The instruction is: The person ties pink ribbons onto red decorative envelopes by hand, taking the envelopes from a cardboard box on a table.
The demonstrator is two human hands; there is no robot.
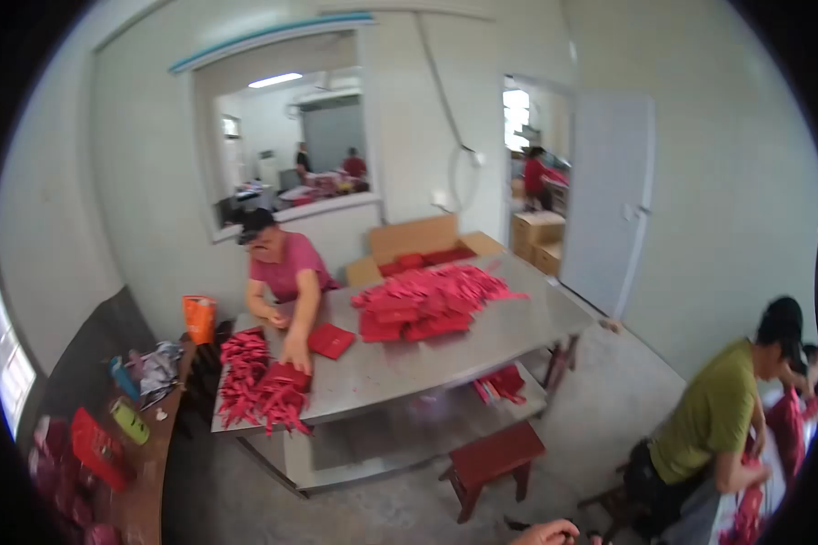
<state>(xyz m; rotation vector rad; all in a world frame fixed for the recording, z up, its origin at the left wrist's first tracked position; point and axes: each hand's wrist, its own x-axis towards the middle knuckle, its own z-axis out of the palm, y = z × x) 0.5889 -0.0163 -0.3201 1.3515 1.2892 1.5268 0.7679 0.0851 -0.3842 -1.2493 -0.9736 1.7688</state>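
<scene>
Showing partly: one hand (pixel 547 534), left or right unclear, grip cannot be told; dark item (pixel 516 524) just to its left; stool (pixel 493 454) beyond, long axis crosswise.

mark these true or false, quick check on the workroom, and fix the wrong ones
1. A hand shows at the picture's bottom edge. True.
2. The white door is shut. False: the white door stands open.
3. The person in the pink shirt wears a dark cap. True.
4. The cardboard box is sealed. False: the cardboard box is open, with red items inside.
5. A stool stands on the near side of the metal table. True.
</scene>
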